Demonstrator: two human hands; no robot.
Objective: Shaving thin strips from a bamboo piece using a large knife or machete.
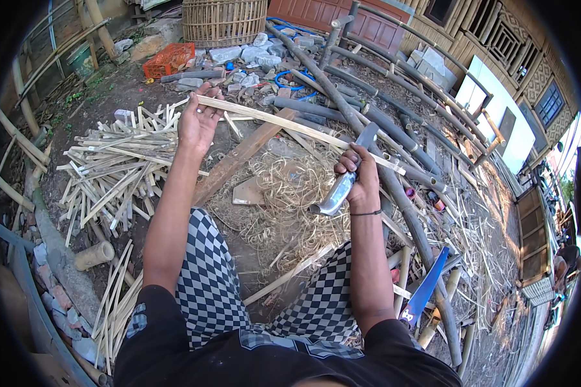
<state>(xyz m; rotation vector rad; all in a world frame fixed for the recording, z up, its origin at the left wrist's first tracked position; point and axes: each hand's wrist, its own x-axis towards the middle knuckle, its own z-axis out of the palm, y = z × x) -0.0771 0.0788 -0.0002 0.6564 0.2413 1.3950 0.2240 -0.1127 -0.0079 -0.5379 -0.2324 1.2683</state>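
A long pale bamboo strip [268, 118] stretches from upper left to right in front of me. My left hand [197, 126] has its end between thumb and fingers, palm turned up. My right hand [361, 174] is wrapped round the shiny metal handle of a big knife [366, 137], its blade pointing up and away. The strip crosses the blade just above my right fist and runs on past it. Below the strip, curly bamboo shavings [287, 193] cover the ground, and a wooden beam [235, 161] lies slantwise between my hands.
On the left lies a heap of cut bamboo strips [119, 168], with a bamboo section [94, 256] nearer me. A blue saw [426, 290] leans by a long dark pole [403, 200] on the right. An orange crate [169, 61] and a woven basket [223, 22] stand at the back.
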